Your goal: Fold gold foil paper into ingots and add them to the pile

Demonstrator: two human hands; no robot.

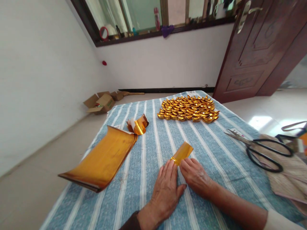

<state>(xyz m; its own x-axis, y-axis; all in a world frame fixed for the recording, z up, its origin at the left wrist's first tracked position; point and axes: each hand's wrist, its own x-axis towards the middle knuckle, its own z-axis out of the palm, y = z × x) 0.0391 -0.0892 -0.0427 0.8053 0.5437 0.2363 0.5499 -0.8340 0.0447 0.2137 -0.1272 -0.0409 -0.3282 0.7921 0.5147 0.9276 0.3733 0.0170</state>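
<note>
Striped cloth: foil strip near centre, touching both hands' fingertips, left hand, right hand. Foil sheet stack at left, curled foil piece just behind it. Folded ingots at far edge; scissors at right.

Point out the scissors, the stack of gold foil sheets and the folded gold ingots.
scissors (pixel 263 152): head view, on the black handle loops.
stack of gold foil sheets (pixel 103 159): head view, middle of the top sheet.
folded gold ingots (pixel 188 108): head view, centre of the cluster.
</note>
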